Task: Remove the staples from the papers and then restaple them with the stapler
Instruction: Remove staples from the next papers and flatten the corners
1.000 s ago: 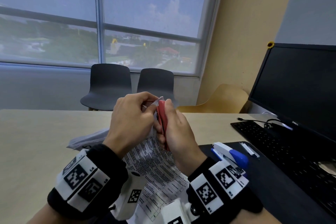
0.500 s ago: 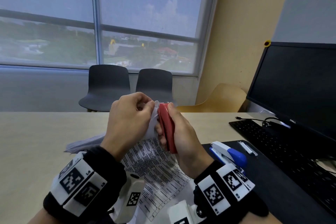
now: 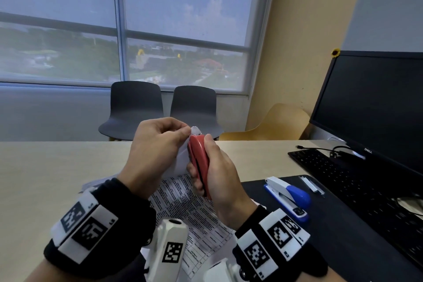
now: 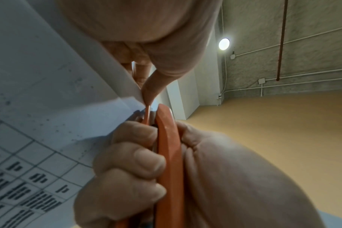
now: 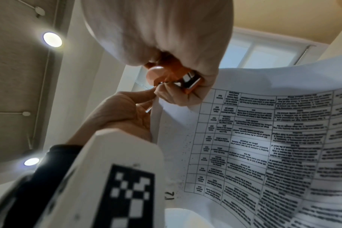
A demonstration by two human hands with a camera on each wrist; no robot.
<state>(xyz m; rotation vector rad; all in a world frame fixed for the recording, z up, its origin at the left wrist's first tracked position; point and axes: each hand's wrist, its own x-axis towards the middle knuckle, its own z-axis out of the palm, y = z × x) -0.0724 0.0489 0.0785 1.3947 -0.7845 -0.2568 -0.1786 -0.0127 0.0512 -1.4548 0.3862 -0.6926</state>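
Currently: staple removal; left hand point(image 3: 158, 149) pinches papers point(image 3: 183, 204) corner, right hand point(image 3: 217, 174) grips red remover point(image 3: 199, 162); next, pry staple.

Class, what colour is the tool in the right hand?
Red, clearest in the head view.

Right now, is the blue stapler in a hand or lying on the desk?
Lying on the desk. The blue stapler rests on the black mat, untouched; the right hand grips the red staple remover.
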